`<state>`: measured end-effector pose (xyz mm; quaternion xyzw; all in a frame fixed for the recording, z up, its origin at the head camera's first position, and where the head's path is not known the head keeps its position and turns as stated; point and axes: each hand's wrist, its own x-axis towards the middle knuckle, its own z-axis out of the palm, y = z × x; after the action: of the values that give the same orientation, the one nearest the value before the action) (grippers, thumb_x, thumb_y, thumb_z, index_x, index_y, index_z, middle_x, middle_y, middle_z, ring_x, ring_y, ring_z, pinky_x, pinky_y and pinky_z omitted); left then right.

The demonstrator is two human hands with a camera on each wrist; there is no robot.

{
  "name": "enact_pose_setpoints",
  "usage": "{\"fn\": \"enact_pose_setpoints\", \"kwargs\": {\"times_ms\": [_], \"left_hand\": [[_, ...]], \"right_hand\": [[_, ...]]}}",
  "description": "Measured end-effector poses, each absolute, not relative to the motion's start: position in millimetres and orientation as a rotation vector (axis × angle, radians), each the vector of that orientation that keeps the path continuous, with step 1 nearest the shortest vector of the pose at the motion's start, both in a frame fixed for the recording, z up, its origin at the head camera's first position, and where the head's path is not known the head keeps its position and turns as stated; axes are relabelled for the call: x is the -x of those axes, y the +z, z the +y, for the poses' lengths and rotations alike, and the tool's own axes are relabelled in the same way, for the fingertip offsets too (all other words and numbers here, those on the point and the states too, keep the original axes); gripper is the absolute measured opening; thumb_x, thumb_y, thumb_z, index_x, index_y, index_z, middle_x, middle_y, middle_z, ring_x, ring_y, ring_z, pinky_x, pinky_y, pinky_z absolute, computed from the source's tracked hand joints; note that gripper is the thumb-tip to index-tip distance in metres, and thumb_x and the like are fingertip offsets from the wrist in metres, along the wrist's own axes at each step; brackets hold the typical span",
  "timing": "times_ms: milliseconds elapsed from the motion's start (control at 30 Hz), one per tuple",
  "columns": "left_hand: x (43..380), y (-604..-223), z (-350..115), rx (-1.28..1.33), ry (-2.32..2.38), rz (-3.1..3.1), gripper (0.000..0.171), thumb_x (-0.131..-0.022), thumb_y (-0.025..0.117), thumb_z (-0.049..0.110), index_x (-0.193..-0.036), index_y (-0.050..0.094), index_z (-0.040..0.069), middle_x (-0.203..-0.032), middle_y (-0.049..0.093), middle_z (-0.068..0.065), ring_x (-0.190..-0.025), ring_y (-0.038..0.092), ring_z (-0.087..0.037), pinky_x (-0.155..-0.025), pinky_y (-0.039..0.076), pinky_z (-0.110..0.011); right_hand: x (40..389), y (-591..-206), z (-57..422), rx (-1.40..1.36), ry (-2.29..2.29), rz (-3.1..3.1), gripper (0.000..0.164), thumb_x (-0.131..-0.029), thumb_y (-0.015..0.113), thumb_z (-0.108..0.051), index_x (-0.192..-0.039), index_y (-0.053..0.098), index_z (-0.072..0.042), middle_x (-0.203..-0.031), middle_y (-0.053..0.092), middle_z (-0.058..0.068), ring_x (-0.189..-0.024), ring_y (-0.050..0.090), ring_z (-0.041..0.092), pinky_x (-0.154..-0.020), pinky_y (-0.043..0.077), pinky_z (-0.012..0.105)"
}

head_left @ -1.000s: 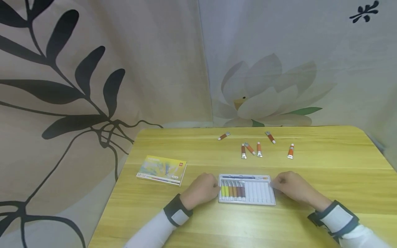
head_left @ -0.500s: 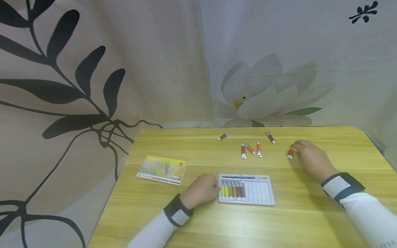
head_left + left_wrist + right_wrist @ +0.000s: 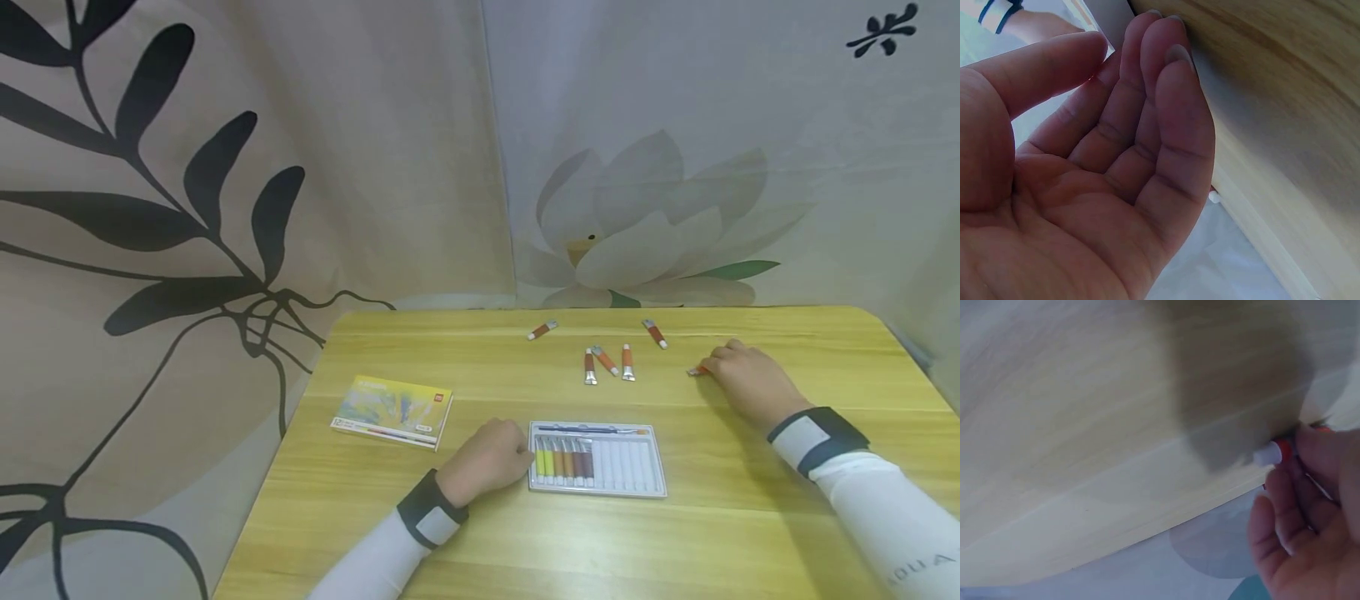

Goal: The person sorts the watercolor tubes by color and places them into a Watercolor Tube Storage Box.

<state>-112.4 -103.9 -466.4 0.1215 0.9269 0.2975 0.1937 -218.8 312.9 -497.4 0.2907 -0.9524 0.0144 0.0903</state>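
My right hand pinches a small orange-red paint tube between thumb and fingers at the right of the table. In the right wrist view its white cap sticks out past the fingertips, close over the wood. My left hand holds the left edge of a white paint tray, thumb and index finger at its rim, the other fingers loosely curved. Yellow to dark brown tubes fill the tray's left slots. A thin paintbrush lies along its top.
Several loose reddish-brown and orange tubes, among them a dark one and an orange one, lie behind the tray. A yellow paint box rests at the left. A printed curtain hangs behind the table's far edge.
My right hand has left the tray's right edge, reached to the back right and taken hold of the rightmost tube, which has turned. My left hand stays at the tray.
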Motion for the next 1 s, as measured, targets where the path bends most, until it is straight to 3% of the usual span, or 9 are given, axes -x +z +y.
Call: {"fn": "enact_pose_setpoints", "kwargs": {"times_ms": [267,467,633,1000], "left_hand": [[113.2,-467.8,-103.7,-0.34,0.823,2.606,0.05,-0.099,0.065,0.016,-0.053,0.045,0.017,-0.048,0.035,0.009,-0.042,0.035,-0.006,-0.041,0.027,-0.02],[112.4,-467.7,-102.4,-0.337,0.837,2.597,0.05,-0.099,0.065,0.016,-0.053,0.045,0.017,-0.047,0.035,0.01,-0.041,0.035,-0.006,-0.04,0.028,-0.02],[112.1,-467.7,-102.4,-0.323,0.843,2.597,0.051,-0.098,0.065,0.015,-0.053,0.043,0.018,-0.047,0.034,0.01,-0.041,0.034,-0.006,-0.04,0.027,-0.02],[111.7,-466.1,-103.0,-0.313,0.86,2.588,0.05,-0.097,0.066,0.013,-0.052,0.044,0.017,-0.045,0.032,0.011,-0.041,0.033,-0.006,-0.039,0.025,-0.02]], "right_hand": [[215.2,-492.0,308.2,-0.739,0.256,-2.992,0.005,-0.088,0.07,0.006,-0.091,0.07,0.009,-0.079,0.066,0.012,-0.074,0.064,0.031,-0.071,0.058,0.053],[208.4,-487.2,304.6,-0.475,0.651,-3.156,0.025,-0.092,0.073,-0.009,-0.101,0.07,0.014,-0.089,0.072,0.02,-0.073,0.06,0.025,-0.068,0.055,0.047],[196.9,-480.5,297.1,-0.387,0.804,-3.151,0.028,-0.093,0.073,-0.013,-0.102,0.071,0.013,-0.093,0.073,0.022,-0.073,0.06,0.024,-0.065,0.053,0.041],[157.6,-457.7,248.8,-0.279,1.159,-3.163,0.025,-0.094,0.069,-0.014,-0.103,0.074,0.009,-0.08,0.072,0.006,-0.062,0.056,0.016,-0.05,0.044,0.028]]}}
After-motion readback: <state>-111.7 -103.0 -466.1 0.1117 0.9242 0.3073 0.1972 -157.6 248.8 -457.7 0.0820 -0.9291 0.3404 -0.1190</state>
